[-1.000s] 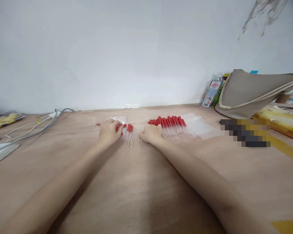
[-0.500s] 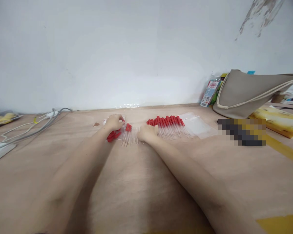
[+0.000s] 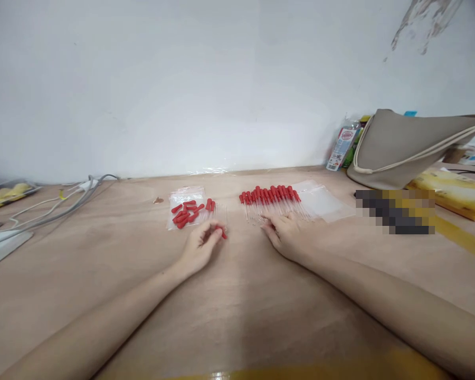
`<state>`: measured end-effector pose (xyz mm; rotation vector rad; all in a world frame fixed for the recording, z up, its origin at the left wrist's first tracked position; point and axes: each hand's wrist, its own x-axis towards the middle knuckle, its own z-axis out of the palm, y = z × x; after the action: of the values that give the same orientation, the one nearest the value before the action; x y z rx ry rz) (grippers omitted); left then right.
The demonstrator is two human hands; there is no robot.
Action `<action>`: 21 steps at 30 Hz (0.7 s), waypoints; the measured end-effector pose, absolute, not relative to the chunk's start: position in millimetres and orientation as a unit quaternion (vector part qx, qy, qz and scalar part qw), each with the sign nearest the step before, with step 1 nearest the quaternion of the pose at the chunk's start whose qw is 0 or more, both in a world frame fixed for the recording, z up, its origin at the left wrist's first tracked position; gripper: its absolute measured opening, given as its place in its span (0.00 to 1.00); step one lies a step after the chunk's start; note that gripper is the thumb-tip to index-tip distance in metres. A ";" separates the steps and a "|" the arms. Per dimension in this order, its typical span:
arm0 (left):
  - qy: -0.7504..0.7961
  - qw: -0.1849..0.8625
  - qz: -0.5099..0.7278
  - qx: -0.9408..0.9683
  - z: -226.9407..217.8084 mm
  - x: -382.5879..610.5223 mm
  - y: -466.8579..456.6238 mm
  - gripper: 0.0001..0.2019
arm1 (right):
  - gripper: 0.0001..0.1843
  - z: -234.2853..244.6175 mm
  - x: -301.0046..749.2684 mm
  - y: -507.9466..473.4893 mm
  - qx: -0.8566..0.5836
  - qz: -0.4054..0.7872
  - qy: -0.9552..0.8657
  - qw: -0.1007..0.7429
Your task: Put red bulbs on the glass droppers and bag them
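My left hand (image 3: 202,244) is closed in a pinch on a red rubber dropper bulb (image 3: 224,232), its end poking out past the fingertips. Behind it, loose red bulbs (image 3: 186,214) lie heaped on a clear plastic bag (image 3: 176,196). Beside them are bare glass tubes (image 3: 220,210), a couple capped with red bulbs (image 3: 209,205). My right hand (image 3: 287,235) has thumb and fingers pinched together around a thin clear glass tube (image 3: 258,220), only faintly visible. It is just in front of a row of red-capped droppers (image 3: 271,195), partly covering their glass ends.
A flat clear bag (image 3: 326,199) lies right of the dropper row. Farther right are a grey drawstring bag (image 3: 404,150), a bottle (image 3: 342,145) and a yellow packet (image 3: 455,198). Cables (image 3: 79,198) run along the left, near a food tray (image 3: 11,195). A wall stands behind.
My left hand has come from the bulb heap toward me and rightward, with a red bulb in its fingers. My right hand has moved right, away from the bare tubes, with a thin tube.
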<state>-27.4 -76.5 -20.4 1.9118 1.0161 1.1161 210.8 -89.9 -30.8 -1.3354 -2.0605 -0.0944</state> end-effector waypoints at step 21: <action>0.363 0.354 0.410 0.758 -32.2 -16.5 -79.3 0.11 | 0.11 -30.5 207.5 -104.6 -0.376 -0.005 -0.862 0.341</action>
<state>-16.5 -79.3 -32.2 1.9595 0.9395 1.0602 207.5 -104.6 -30.5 -0.9778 -2.2427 -0.0137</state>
